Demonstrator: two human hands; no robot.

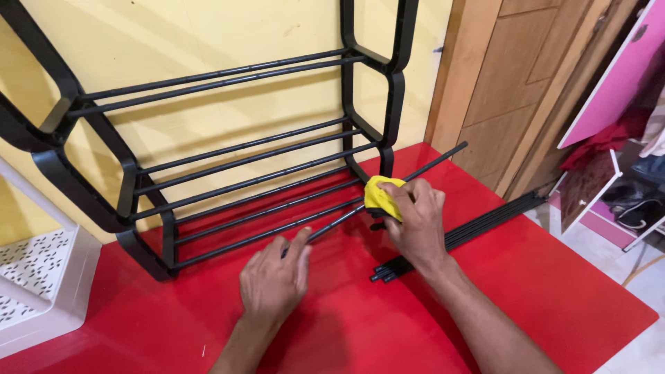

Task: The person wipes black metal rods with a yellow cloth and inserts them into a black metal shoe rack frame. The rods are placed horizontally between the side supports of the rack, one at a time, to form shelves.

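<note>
My left hand (276,278) pinches the near end of a thin black rod (429,163) that slants up to the right over the red tabletop (554,291). Farther up the same rod, my right hand (418,220) presses a yellow cloth (379,194) around it. Just behind both hands stands a black shelf rack (242,163) with several horizontal bars, against a yellow wall.
A bundle of loose black rods (478,228) lies on the red top under and right of my right wrist. A white perforated plastic unit (41,277) sits at the left edge. A wooden door (519,83) and a pink cabinet (623,76) stand to the right.
</note>
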